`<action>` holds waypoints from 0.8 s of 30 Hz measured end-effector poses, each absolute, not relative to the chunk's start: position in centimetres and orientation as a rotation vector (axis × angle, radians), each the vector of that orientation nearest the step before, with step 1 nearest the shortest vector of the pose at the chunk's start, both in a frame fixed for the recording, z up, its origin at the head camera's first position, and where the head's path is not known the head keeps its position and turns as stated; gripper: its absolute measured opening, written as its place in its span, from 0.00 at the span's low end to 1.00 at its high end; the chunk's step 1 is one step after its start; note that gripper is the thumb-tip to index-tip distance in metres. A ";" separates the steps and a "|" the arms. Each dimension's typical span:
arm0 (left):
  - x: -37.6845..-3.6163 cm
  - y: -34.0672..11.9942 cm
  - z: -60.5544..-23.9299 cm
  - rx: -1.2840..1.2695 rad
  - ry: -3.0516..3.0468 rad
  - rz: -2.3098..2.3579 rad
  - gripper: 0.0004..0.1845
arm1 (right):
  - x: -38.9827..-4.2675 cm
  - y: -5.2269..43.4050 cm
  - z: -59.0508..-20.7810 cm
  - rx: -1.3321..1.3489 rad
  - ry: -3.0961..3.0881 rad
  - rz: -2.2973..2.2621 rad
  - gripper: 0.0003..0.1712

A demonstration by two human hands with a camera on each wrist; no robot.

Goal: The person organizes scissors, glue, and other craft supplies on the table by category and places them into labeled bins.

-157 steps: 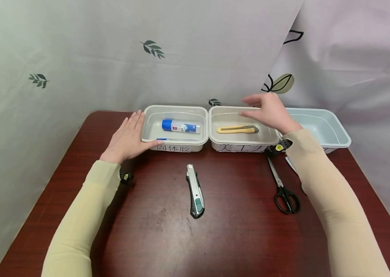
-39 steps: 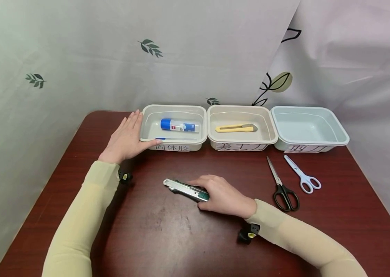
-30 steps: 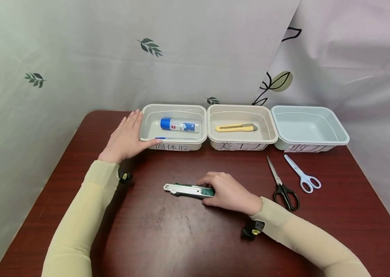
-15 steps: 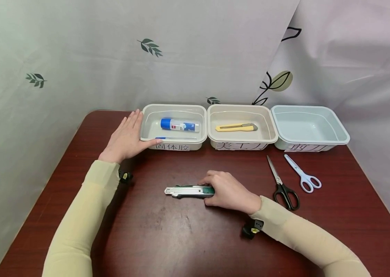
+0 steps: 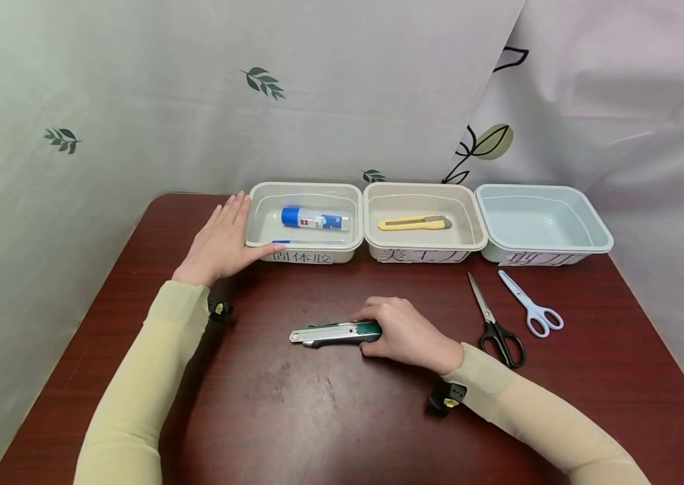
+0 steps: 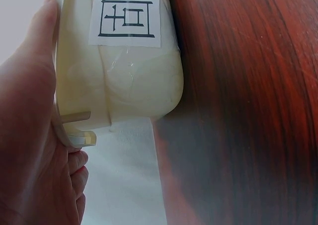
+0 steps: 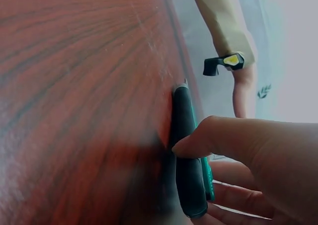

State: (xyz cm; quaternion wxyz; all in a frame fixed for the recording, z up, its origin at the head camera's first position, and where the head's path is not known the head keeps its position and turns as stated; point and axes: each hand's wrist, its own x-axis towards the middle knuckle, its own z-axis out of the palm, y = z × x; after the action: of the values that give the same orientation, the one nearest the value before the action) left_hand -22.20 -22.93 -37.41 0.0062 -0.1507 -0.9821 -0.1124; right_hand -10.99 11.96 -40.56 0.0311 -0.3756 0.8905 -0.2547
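Head view: the right hand (image 5: 405,333) pinches the green-and-silver metal utility knife (image 5: 334,333) by its green end, mid-table; the left hand (image 5: 220,239), fingers straight, steadies the left cream plastic tray (image 5: 257,232). Held so far back, the knife could pivot and slip.

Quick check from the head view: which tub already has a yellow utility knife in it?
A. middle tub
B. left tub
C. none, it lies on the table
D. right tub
A: the yellow utility knife lies inside the middle tub, between the glue-stick tub and the right tub.
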 end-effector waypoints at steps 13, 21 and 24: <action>-22.4 -23.1 -37.7 -0.465 -3.064 -0.355 0.67 | -12.0 13.5 -39.6 -1.148 2.782 -0.918 0.19; -22.4 -23.1 -37.7 -0.461 -3.064 -0.360 0.67 | -13.0 15.0 -37.4 -1.178 2.859 -1.042 0.20; -22.4 -23.1 -37.7 -0.462 -3.062 -0.357 0.67 | -13.4 15.8 -36.4 -1.170 2.923 -1.083 0.21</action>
State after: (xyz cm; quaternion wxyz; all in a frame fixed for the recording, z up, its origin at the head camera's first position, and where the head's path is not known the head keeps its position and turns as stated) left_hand -22.44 -23.11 -37.69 0.0121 -0.1481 -0.9822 -0.1146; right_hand -13.42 15.82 -36.42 -0.0940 -0.3500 0.8740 -0.3239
